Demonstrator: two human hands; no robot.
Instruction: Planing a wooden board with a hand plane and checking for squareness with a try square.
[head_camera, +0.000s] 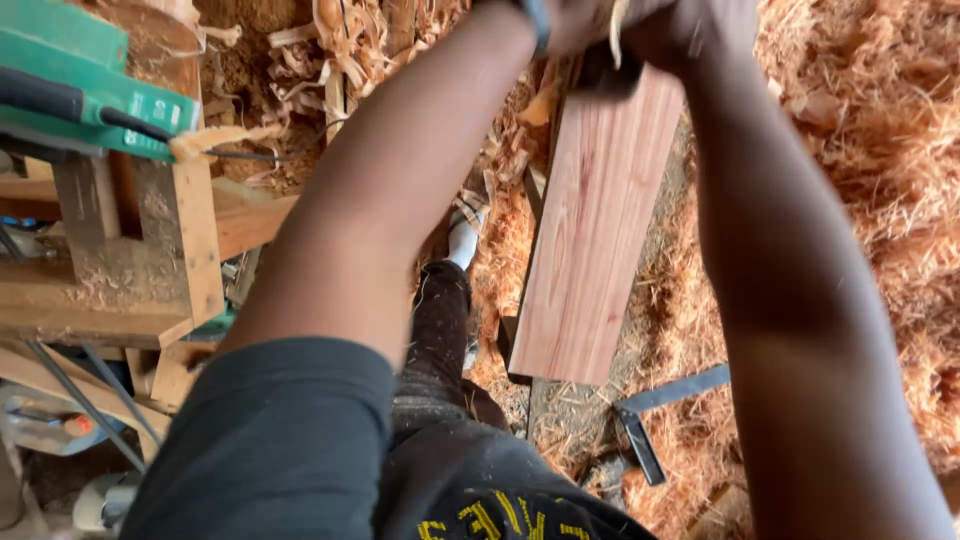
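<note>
Only label-like item: small pale rectangular sticker on the green tool body, upper left, just beside the black handle. Possibly a rating plate, too blurred to confirm. No packages, signs or screens in view.

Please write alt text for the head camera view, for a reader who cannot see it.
Both hands, the left hand and the right hand, grip a dark tool at the far end of a reddish plank. Wood shavings cover the floor around it.

Soft even daylight, faint shadows, motion blur at top, no glare
</note>
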